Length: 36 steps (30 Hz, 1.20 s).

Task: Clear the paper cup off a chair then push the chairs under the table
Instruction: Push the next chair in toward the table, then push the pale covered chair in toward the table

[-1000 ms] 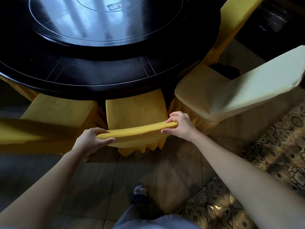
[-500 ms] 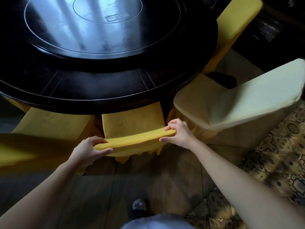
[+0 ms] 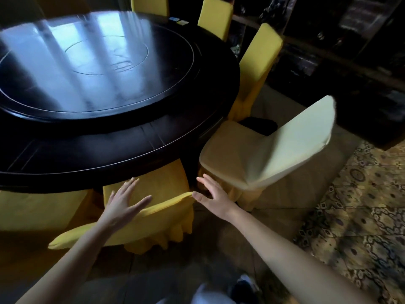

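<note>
A yellow-covered chair [image 3: 162, 189] stands right in front of me with its seat partly under the dark round table [image 3: 131, 145]. My left hand [image 3: 122, 200] hovers flat and open over the chair's backrest top. My right hand [image 3: 213, 194] is open too, fingers spread, thumb tip just off the backrest's right end. Neither hand grips anything. To the right, a cream-covered chair [image 3: 274, 154] stands pulled out and angled away from the table. No paper cup is in view.
Another yellow chair [image 3: 39, 209] sits at the table on my left. More yellow chairs [image 3: 260, 60] ring the far right side. Dark shelving [image 3: 350, 51] lines the back right wall. A patterned carpet [image 3: 361, 216] covers the floor at right. My shoe [image 3: 243, 281] shows below.
Both hands have let go of the yellow chair's backrest and opened. The chair went further under the table. My view has lifted and swung right, showing more of the table and far chairs.
</note>
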Each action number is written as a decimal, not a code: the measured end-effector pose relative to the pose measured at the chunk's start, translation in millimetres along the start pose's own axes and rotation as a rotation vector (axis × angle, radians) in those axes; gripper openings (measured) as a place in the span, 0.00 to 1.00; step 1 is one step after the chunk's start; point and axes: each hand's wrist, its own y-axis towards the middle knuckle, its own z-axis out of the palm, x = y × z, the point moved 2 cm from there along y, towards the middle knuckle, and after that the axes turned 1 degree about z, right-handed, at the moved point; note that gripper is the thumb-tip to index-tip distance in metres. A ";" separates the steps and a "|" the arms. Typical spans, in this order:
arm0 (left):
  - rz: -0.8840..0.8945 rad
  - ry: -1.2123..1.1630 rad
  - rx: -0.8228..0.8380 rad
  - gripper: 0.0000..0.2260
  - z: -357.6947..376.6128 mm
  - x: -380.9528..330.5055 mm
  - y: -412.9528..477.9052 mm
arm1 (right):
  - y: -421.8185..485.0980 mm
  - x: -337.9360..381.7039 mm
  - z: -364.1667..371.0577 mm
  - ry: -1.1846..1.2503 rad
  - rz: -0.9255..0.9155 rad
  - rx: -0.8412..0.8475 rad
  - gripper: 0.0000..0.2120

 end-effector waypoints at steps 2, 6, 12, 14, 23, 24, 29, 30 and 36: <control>0.101 0.029 -0.026 0.53 15.5 -54.0 10.2 | -8.2 -9.2 -37.0 -0.071 -0.034 -0.028 0.33; 0.242 0.074 -0.084 0.50 62.7 -163.7 45.0 | -28.7 -47.8 -127.7 -0.165 -0.109 -0.120 0.31; 0.379 0.091 -0.023 0.49 138.5 -307.3 78.5 | -60.3 -131.6 -245.3 -0.173 -0.070 -0.278 0.42; 0.413 0.136 0.025 0.48 164.0 -343.3 84.1 | -69.9 -160.2 -277.7 -0.165 -0.048 -0.311 0.45; 0.430 0.202 0.092 0.53 221.9 -447.2 146.7 | -65.4 -229.3 -381.7 -0.248 -0.003 -0.352 0.46; 0.438 0.208 0.095 0.53 227.5 -457.9 156.5 | -60.0 -235.9 -391.0 -0.255 0.001 -0.347 0.46; 0.435 0.281 0.105 0.51 262.0 -509.7 219.8 | -18.0 -274.1 -450.1 -0.386 0.015 -0.286 0.40; 0.417 0.293 0.107 0.49 268.9 -518.4 233.8 | -9.0 -281.1 -463.2 -0.397 0.035 -0.276 0.37; 0.318 0.289 0.140 0.54 307.1 -564.2 309.6 | 48.0 -314.1 -542.4 -0.562 0.033 -0.139 0.34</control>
